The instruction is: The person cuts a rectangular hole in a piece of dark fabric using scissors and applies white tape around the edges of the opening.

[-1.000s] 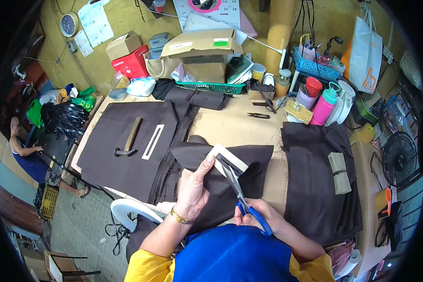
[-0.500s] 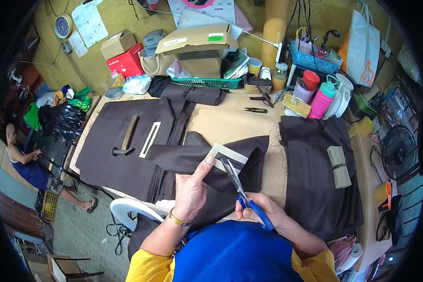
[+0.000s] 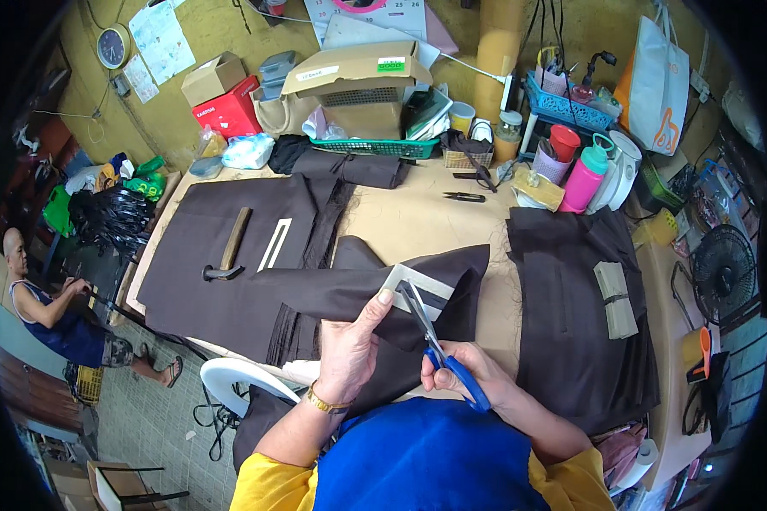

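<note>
My left hand (image 3: pixel 349 353) pinches a dark brown cloth piece (image 3: pixel 332 294), its thumb pressed near a pale rectangular strip (image 3: pixel 430 288) with a dark band across its middle. In my right hand (image 3: pixel 469 375) are blue-handled scissors (image 3: pixel 458 375), their blades pointing up and left against the dark band. Whether the blades are biting into the cloth is hard to make out. Left of my hands lies a spread of dark cloth panels (image 3: pixel 196 247), bearing a hammer (image 3: pixel 234 243) and a pale slotted frame (image 3: pixel 274 244).
At the right sits another stack of dark panels (image 3: pixel 571 315) with a tied pale bundle (image 3: pixel 615 300). Thread snips (image 3: pixel 464 197) lie beyond the cloth. A green basket (image 3: pixel 375 149), a pink bottle (image 3: pixel 586 179) and a fan (image 3: pixel 723 274) line the edges. Another person (image 3: pixel 55 298) stands far left.
My right hand and the scissors have shifted slightly up and left. The pale strip is turned a little, showing more of its lower edge. At left, the other person has moved a little toward the table.
</note>
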`<state>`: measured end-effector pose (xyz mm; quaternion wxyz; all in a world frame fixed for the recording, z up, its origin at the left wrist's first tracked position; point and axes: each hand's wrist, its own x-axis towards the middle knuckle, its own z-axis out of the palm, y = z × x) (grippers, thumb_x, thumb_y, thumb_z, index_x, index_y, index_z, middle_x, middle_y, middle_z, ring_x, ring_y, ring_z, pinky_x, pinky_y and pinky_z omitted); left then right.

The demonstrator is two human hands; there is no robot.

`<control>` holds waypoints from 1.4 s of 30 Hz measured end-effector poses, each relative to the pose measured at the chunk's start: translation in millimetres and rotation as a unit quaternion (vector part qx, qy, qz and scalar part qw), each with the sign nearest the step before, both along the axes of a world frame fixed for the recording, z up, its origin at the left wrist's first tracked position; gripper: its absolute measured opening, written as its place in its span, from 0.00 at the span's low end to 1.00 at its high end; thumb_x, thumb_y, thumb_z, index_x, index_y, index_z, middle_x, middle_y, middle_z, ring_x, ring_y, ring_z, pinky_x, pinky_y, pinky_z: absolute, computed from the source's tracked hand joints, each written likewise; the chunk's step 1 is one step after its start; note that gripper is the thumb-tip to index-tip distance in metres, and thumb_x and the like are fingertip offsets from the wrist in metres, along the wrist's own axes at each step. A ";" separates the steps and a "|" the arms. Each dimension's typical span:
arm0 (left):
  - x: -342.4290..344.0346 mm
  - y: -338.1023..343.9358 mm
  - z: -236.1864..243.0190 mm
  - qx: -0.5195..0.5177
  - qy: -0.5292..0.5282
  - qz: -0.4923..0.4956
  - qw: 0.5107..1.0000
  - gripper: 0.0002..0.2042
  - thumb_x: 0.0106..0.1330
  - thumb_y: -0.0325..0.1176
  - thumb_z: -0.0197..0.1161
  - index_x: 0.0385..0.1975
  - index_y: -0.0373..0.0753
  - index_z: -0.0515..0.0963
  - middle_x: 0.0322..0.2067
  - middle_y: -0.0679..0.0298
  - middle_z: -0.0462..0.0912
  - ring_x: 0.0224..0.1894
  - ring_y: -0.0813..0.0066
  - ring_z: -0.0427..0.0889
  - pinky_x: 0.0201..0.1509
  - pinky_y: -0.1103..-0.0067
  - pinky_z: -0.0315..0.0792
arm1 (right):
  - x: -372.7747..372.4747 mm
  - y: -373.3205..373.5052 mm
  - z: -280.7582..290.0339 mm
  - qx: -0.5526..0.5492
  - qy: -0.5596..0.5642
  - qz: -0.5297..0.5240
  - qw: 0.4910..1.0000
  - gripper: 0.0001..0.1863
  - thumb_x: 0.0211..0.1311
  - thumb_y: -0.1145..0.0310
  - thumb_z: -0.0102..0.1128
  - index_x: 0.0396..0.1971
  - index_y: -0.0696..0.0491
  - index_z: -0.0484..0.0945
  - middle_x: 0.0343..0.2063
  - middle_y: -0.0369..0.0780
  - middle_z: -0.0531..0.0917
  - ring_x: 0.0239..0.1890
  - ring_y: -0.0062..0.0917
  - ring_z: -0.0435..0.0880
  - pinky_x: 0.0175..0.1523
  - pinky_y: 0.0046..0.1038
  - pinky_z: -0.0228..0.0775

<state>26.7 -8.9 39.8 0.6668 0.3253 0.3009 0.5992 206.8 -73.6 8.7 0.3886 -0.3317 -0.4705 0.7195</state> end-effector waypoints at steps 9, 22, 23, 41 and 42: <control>-0.7 -1.1 1.6 0.014 0.004 0.014 1.000 0.14 0.59 0.20 0.66 0.45 0.32 0.75 0.42 0.59 0.82 0.44 0.74 0.81 0.51 0.78 0.74 | -8.2 3.1 4.0 0.017 0.010 -0.028 0.999 0.18 0.59 0.56 0.67 0.31 0.57 0.74 0.26 0.34 0.78 0.28 0.13 0.75 0.34 0.16 0.67; -2.8 -1.0 1.3 0.007 0.028 0.003 1.000 0.17 0.57 0.20 0.67 0.47 0.32 0.73 0.43 0.59 0.81 0.46 0.72 0.80 0.54 0.76 0.72 | -9.5 3.5 -3.7 0.021 -0.052 -0.048 0.997 0.17 0.60 0.58 0.67 0.28 0.58 0.75 0.19 0.32 0.76 0.22 0.10 0.72 0.25 0.16 0.62; -3.2 -1.2 1.5 0.005 0.030 0.002 1.000 0.18 0.57 0.20 0.67 0.47 0.32 0.73 0.43 0.59 0.81 0.46 0.72 0.80 0.54 0.75 0.72 | -10.0 3.6 -4.0 0.028 -0.054 -0.053 0.997 0.17 0.60 0.58 0.66 0.27 0.58 0.75 0.18 0.31 0.75 0.22 0.10 0.71 0.24 0.16 0.60; -3.2 -2.1 2.0 0.007 0.024 -0.012 1.000 0.16 0.58 0.20 0.67 0.46 0.32 0.74 0.43 0.59 0.81 0.45 0.73 0.80 0.53 0.77 0.73 | -11.2 3.4 -7.1 0.048 -0.102 -0.084 0.990 0.18 0.57 0.57 0.69 0.24 0.58 0.76 0.16 0.29 0.72 0.21 0.08 0.67 0.22 0.19 0.57; -3.1 -2.1 2.2 0.009 0.023 -0.010 1.000 0.16 0.58 0.20 0.67 0.46 0.31 0.75 0.43 0.59 0.81 0.45 0.73 0.80 0.53 0.77 0.73 | -10.4 3.5 0.7 0.046 -0.119 -0.081 0.988 0.18 0.57 0.57 0.69 0.24 0.57 0.76 0.16 0.29 0.72 0.21 0.08 0.67 0.22 0.19 0.57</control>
